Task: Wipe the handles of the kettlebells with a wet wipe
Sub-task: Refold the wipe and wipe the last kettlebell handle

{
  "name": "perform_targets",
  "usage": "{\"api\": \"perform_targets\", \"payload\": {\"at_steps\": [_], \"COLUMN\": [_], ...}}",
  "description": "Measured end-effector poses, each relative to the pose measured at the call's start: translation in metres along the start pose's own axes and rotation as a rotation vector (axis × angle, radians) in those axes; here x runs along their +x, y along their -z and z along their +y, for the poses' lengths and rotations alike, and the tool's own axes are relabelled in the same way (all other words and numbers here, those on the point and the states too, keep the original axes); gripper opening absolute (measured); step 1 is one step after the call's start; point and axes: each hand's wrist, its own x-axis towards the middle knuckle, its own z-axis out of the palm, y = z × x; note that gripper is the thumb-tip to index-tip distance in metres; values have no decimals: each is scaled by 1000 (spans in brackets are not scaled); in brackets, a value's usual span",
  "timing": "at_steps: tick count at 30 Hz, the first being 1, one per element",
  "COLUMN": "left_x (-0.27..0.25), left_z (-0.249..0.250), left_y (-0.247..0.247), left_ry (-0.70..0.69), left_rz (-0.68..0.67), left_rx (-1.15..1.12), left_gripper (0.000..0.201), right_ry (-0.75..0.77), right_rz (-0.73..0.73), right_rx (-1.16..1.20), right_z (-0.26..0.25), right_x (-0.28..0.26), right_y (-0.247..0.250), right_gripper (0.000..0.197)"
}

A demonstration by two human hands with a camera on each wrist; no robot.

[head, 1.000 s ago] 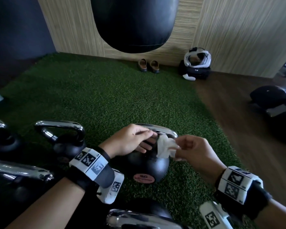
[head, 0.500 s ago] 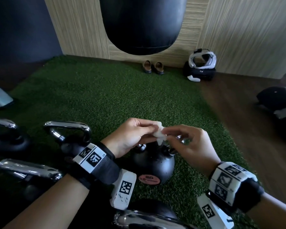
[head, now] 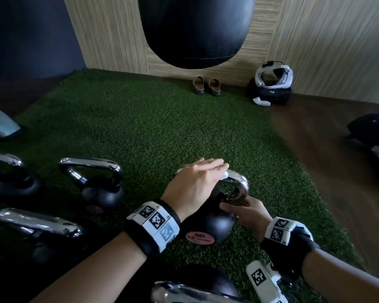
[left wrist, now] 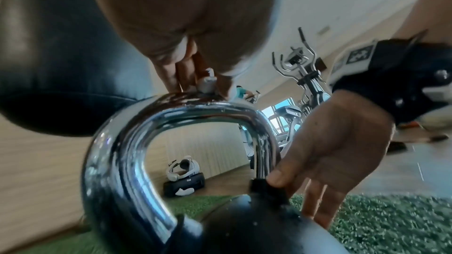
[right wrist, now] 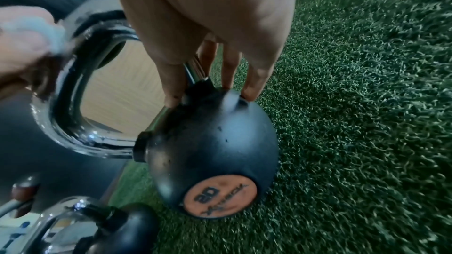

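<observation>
A black kettlebell (head: 208, 224) with a chrome handle (head: 239, 180) and an orange "20" label stands on green turf. My left hand (head: 223, 169) lies over the top of the handle and holds a small white wet wipe (head: 224, 174) against the chrome. In the left wrist view the wipe (left wrist: 207, 84) is bunched between the fingers and thumb on the handle (left wrist: 195, 111). My right hand (head: 232, 207) sits low on the right side. Its thumb and fingers (right wrist: 252, 88) pinch the black collar at the foot of the handle, on the kettlebell (right wrist: 208, 142).
Several more chrome-handled kettlebells stand close by: one to the left (head: 96, 184), one further left (head: 7, 178), one near left (head: 37, 228), one at the bottom edge (head: 190, 289). A black punching bag (head: 195, 29) hangs ahead. Shoes (head: 206, 86) and a headset (head: 271, 84) lie by the wall.
Both hands held the wipe together above the handle. Now the left hand alone has it on the handle's top, and the right hand has dropped to the foot of the handle.
</observation>
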Motion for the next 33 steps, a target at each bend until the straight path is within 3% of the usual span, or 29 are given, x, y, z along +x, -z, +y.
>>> {"api": "perform_targets", "payload": {"at_steps": [5, 9, 13, 15, 19, 24, 27, 29, 33], "left_x": [-18, -28, -42, -49, -58, -78, -89, -96, -104], "left_z": [-37, -33, -55, -63, -60, -67, -58, -55, -54], "left_y": [10, 0, -2, -4, -16, -40, -52, -56, -64], "left_ry": [181, 74, 380, 511, 560, 903, 949, 909, 840], "left_rz": [167, 133, 307, 319, 366, 361, 310, 276, 265], "left_rx": [-121, -80, -307, -424, -576, -921, -1060, -1048, -653], "left_gripper": [30, 38, 29, 32, 36, 36, 25, 24, 49], "right_ry": [94, 170, 144, 140, 138, 148, 160, 186, 211], "right_rz": [102, 148, 113, 109, 94, 74, 101, 138, 123], "right_rx": [-181, -191, -154, -135, -104, -57, -14, -37, -112], "right_z": [13, 10, 11, 11, 16, 18, 17, 15, 7], "right_x": [6, 5, 3, 4, 8, 8, 6, 7, 4], "right_y": [-7, -11, -10, -10, -10, -11, -11, -11, -9], "right_gripper": [61, 43, 51, 51, 58, 50, 42, 41, 40]}}
